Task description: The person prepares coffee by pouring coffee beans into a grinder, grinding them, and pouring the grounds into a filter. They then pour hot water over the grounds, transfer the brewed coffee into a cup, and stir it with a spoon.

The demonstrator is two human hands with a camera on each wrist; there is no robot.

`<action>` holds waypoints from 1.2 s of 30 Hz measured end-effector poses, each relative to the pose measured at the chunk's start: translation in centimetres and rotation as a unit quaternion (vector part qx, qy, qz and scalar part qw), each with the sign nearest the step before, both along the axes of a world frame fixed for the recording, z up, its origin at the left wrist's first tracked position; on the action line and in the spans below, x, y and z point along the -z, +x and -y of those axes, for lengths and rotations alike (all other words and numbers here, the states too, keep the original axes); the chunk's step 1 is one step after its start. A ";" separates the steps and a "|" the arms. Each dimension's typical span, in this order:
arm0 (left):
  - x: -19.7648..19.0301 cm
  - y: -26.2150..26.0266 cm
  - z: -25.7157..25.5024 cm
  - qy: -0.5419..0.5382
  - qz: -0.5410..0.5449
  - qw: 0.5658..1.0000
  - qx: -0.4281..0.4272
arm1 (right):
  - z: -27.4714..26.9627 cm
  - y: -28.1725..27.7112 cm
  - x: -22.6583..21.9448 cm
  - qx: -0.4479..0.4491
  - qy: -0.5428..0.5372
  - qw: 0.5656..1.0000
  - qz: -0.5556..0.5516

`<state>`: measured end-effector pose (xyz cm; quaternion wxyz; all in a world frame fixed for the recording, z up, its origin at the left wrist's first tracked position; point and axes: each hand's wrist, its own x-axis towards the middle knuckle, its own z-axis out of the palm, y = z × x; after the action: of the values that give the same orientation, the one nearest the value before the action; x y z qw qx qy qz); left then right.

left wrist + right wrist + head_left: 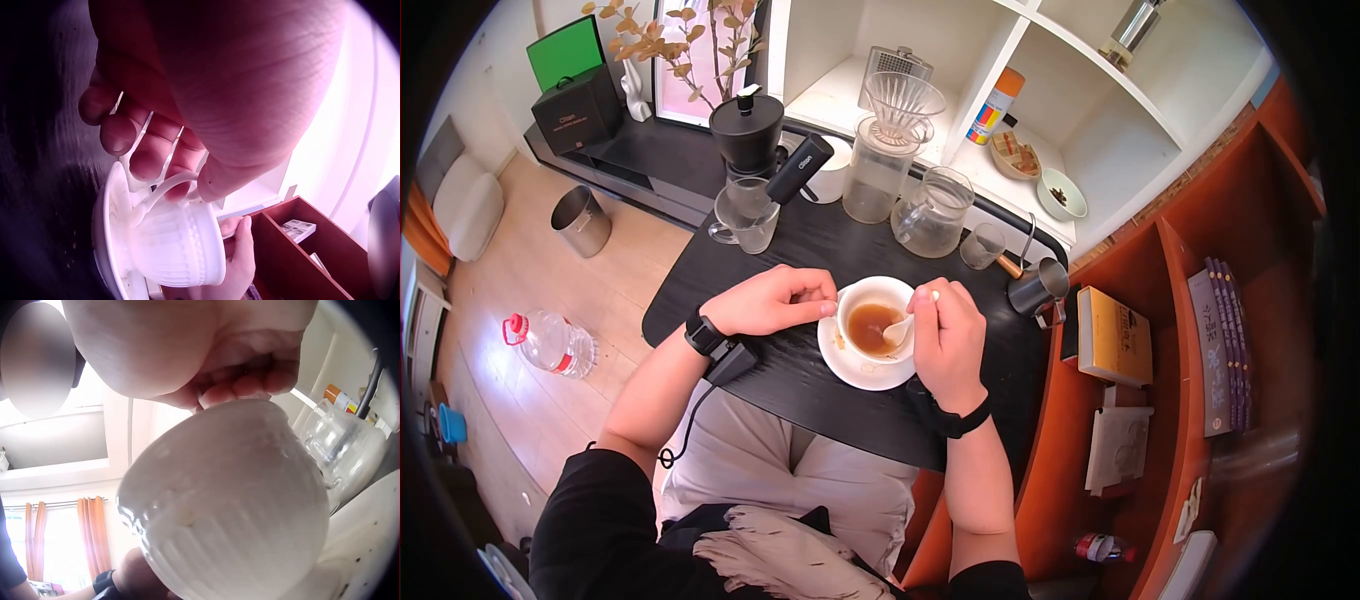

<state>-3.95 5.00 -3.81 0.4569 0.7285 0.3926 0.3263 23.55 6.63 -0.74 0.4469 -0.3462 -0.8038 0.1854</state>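
A white cup (pixel 848 300) of brown liquid stands on a white saucer (pixel 855 374) on the black table. At its left side, the left hand (pixel 772 300) pinches the cup's handle (pixel 164 189) between thumb and index finger; the other fingers are loosely bent. On the right, the right hand (pixel 949 335) holds a white spoon (pixel 897 331) whose bowl dips into the liquid. Fluted sides of the cup (pixel 231 506) fill the right wrist view, with the right hand (pixel 206 350) over the rim.
Behind the cup stand a glass mug (pixel 747 215), a black grinder (pixel 747 130), a glass dripper (pixel 903 100) on a glass vessel, a glass server (pixel 932 212), a small glass (pixel 982 246) and a metal pitcher (pixel 1037 287). A black device (pixel 732 362) with a cord lies by the left wrist.
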 end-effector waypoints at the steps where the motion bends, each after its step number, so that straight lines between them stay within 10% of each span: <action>1: 0.0 0.0 0.0 0.002 -0.003 1.000 0.000 | -0.1 -0.1 0.1 0.042 0.011 0.999 0.009; 36: -0.8 0.0 0.1 -0.015 -0.029 0.999 0.000 | 0.6 -0.8 -0.1 -0.030 0.015 0.999 0.006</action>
<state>-3.96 4.85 -3.06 0.4559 0.7308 0.4108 0.2988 22.72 6.03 -0.61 0.4418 -0.3161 -0.8190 0.1849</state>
